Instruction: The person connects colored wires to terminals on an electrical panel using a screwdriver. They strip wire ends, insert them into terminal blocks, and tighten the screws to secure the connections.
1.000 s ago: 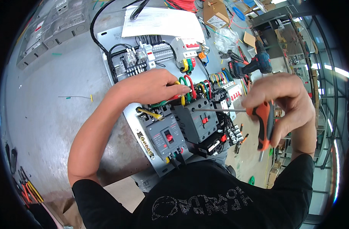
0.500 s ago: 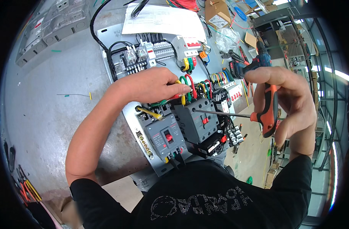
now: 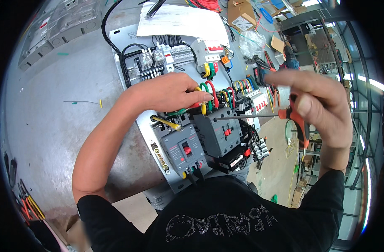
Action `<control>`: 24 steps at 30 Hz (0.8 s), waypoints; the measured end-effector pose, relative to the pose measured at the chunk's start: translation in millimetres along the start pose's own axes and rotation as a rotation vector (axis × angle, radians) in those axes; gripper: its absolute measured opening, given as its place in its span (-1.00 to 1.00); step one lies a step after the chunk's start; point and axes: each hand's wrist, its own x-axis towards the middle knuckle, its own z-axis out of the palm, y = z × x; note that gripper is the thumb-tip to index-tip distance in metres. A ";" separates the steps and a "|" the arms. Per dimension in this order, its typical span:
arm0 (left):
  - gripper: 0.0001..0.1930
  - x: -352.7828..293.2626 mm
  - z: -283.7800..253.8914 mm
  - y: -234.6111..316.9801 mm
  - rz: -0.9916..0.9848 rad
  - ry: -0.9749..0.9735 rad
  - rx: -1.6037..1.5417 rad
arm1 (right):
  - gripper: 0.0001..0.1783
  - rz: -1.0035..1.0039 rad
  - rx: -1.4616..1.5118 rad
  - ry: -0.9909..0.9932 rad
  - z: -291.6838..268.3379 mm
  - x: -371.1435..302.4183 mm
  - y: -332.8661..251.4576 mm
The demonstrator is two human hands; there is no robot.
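My left hand is closed around coloured wires above a dark grey circuit breaker. Yellow, green and red wire loops rise beside its thumb, and its fingertips are partly hidden. On the right, my right hand has its fingers curled about the orange-and-black handle of a T-handle screwdriver; motion blurs the fingers. The screwdriver's long shaft runs left, its tip at a hole in the breaker's upper edge. A second grey breaker with a red toggle sits to the left, a yellow-sleeved wire end above it.
Both breakers are on a metal mounting plate with relays, terminal blocks and a small white breaker. A paper sheet lies across its far edge. Beyond are a cardboard box and a cordless drill. Pliers lie lower left.
My right hand has turned, its thumb swinging up across the screwdriver handle, and the handle has rotated with it. My left hand stays on the wires.
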 end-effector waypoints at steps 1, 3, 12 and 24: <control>-0.32 0.7 0.7 1.1 0.003 -0.009 -0.012 | -0.33 0.015 0.111 -0.040 -1.7 1.0 9.2; -0.32 -4.9 -0.2 0.7 -0.031 0.003 -0.031 | -0.47 0.023 0.348 -0.144 -3.1 13.4 35.1; -0.32 -1.3 -0.3 3.0 -0.026 -0.013 -0.052 | -0.06 -0.644 -0.176 -0.184 -28.3 14.8 40.4; -0.31 -3.1 1.3 0.4 -0.027 0.012 -0.046 | 0.31 -0.275 0.302 -0.232 -13.5 10.2 50.0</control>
